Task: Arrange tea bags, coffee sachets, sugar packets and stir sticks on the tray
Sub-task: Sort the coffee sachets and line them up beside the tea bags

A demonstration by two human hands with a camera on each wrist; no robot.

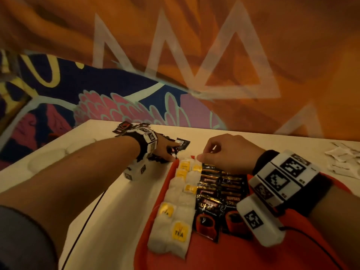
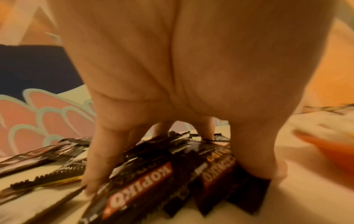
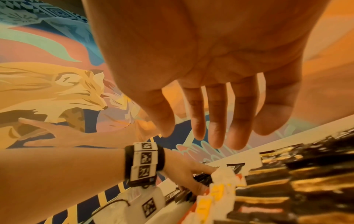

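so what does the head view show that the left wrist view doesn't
Only the head view shows the red tray, with tea bags in rows beside black coffee sachets on it, the right hand at the tray's far end, and white packets off to the right on the table. Only the left wrist view shows the palm side: thumb and fingers curled round a bunch of sachets, one lettered KOPIKO. Both show the left hand on the loose sachets lying on the table beside the tray.
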